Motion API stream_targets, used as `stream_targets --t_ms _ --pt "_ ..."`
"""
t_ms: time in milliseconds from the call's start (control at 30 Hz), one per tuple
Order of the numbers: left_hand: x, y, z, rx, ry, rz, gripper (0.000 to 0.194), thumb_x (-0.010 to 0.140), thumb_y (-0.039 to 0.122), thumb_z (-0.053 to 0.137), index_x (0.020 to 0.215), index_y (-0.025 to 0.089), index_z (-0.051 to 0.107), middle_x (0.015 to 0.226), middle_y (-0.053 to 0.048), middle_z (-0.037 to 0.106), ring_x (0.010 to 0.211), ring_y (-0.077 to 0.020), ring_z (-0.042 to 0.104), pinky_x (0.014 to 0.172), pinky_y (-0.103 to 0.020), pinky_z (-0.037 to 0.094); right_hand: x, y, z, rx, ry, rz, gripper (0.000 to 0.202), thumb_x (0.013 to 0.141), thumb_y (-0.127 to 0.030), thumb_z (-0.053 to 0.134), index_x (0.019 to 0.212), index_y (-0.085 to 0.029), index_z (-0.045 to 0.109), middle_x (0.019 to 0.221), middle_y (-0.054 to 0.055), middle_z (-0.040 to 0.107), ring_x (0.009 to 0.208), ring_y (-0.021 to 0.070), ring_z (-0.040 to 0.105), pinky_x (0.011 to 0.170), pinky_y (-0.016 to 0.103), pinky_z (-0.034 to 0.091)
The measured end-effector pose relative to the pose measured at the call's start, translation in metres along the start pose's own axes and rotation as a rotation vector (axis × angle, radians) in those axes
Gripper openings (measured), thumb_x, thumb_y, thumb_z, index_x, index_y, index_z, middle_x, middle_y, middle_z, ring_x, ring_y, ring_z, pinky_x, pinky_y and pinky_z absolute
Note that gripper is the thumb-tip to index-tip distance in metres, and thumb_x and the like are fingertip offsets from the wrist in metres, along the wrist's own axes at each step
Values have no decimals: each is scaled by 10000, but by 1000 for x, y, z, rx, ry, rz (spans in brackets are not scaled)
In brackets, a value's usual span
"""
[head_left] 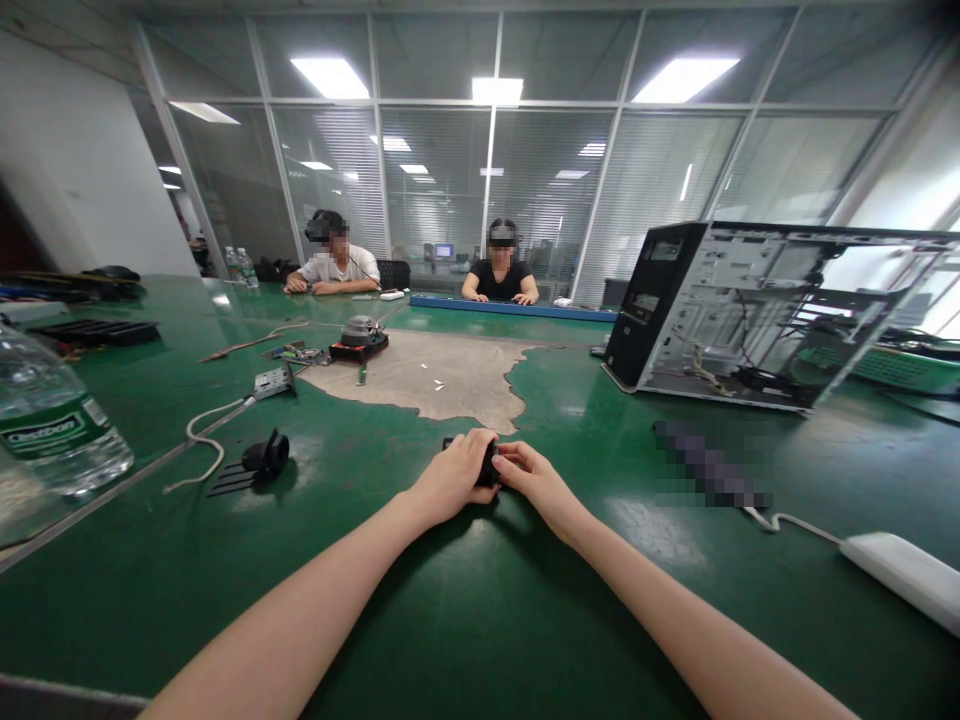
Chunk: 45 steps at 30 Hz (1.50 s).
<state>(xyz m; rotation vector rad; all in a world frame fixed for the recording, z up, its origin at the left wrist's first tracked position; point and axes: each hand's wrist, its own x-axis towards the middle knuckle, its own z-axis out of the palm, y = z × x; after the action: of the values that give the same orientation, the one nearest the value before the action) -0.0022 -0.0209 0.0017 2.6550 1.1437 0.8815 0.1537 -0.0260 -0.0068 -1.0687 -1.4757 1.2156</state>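
Observation:
A small black object (487, 468) is held between both hands just above the green table (480, 620), near the middle of the view. My left hand (459, 474) wraps round it from the left, fingers over its top and thumb below. From the right, my right hand (531, 476) pinches its near side with bent fingers. Most of the object is hidden by the hands. To the left lies a black round part with thin prongs (266, 458). Beyond the hands, a bare beige patch (442, 378) shows in the tabletop.
A water bottle (52, 420) stands at left, near a metal connector with cable (274, 382). A red and black part with a grey dome (360, 340) sits farther back. An open computer case (660, 310) and a white power strip (904, 575) are at right. Two people sit opposite.

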Motion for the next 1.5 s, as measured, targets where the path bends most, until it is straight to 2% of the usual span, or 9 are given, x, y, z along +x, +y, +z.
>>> stream_targets --t_ms 167,300,467,700,867,1067,1267,1333,1500 --pt "0 1 -1 -18 -16 -12 553 634 163 606 1103 219 319 1077 -53 452 934 -209 465 789 -363 419 -9 -9 0 73 -71 -10 336 624 -337 657 884 -215 483 862 -1 562 787 135 556 740 302 432" --pt "0 1 -1 -32 -6 -12 548 643 185 609 1106 219 317 1064 -53 452 951 -213 461 793 -371 417 -9 -7 2 109 -37 -10 280 700 -405 568 883 -207 491 792 0 573 736 123 551 717 296 437" --pt "-1 1 0 -8 1 -9 566 634 195 626 1107 214 316 1058 -55 451 939 -215 460 781 -366 425 -1 1 0 89 -20 18 300 690 -408 570 900 -197 529 809 14 584 748 131 551 721 299 437" --pt "0 0 -1 4 -5 12 553 634 169 615 1098 201 317 1059 -59 453 912 -207 466 763 -351 430 -10 -11 -1 83 -114 -39 306 641 -319 642 889 -219 492 860 -1 577 803 136 559 754 302 430" --pt "-1 0 0 4 4 16 544 640 174 614 1095 201 318 1065 -57 449 933 -209 466 772 -350 428 -10 -10 3 61 -52 -30 247 693 -366 583 860 -213 484 791 -7 578 700 114 552 702 292 437" --pt "-1 1 0 1 4 10 556 642 194 619 1106 205 313 1063 -59 450 938 -215 462 777 -356 424 -4 -4 0 1 -24 -17 299 692 -375 580 913 -189 503 879 31 579 800 144 552 740 316 437" --pt "-1 0 0 -8 -3 7 549 637 170 607 1099 210 315 1062 -58 448 923 -212 467 762 -354 425 -9 -13 -1 43 -106 -44 308 624 -315 655 856 -214 479 865 1 565 807 140 560 746 307 438" --pt "-1 0 1 -13 -3 6 556 633 165 608 1102 214 314 1062 -56 446 925 -213 467 763 -358 424 -11 -14 -1 72 -119 -39 296 638 -320 644 854 -224 466 863 -5 566 781 131 565 733 304 444" --pt "-1 -2 2 -33 12 13 546 649 189 606 1110 215 314 1065 -59 442 950 -216 459 783 -370 419 -7 -8 1 38 -42 -40 236 699 -364 579 854 -216 482 824 1 568 745 123 554 709 294 449"
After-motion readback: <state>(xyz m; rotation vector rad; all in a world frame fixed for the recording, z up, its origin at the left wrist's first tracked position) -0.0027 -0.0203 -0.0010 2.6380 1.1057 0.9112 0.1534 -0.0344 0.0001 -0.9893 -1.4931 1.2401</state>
